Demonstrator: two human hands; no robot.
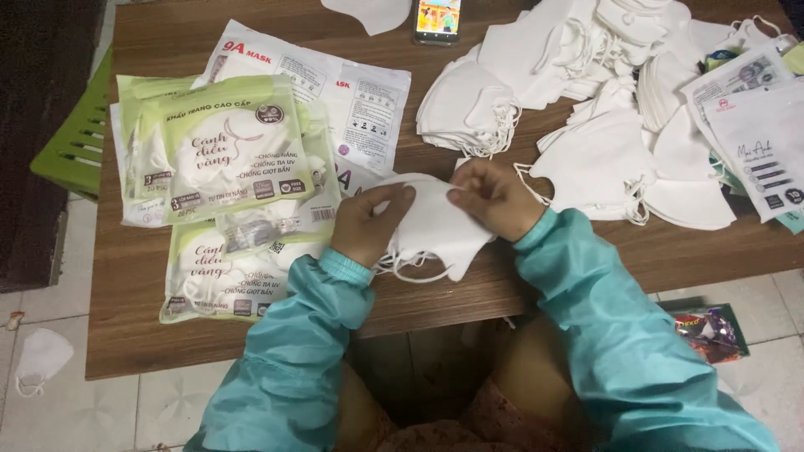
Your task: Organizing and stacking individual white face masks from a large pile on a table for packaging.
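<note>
Nearest, both teal sleeves (586, 318) extend from the lower edge of the view toward the near edge of the wooden bench (142, 335). Left hand (368, 222): grip closed, thumb and fingers pinching the left part of a small stack of white face masks (431, 230). Right hand (494, 197): grip closed, fingertips pinching the top edge of the same stack. The stack is held just above the bench at its near edge, between both hands; white ear loops hang from its lower side.

Left of the hands, several green-and-white mask packets (226, 146) lie overlapped on the bench, with a larger white printed packet (352, 92) beneath and behind them. Right of the hands, loose white masks (603, 159) are spread in piles across the bench. White printed pouches (758, 138) lie at the right edge. At the far edge, a phone (437, 21) lies with its screen lit.

On the tiled floor, one white mask (38, 360) lies at the left, and a dark foil wrapper (712, 331) at the right. A green plastic chair (79, 138) stands beside the left end of the bench.
</note>
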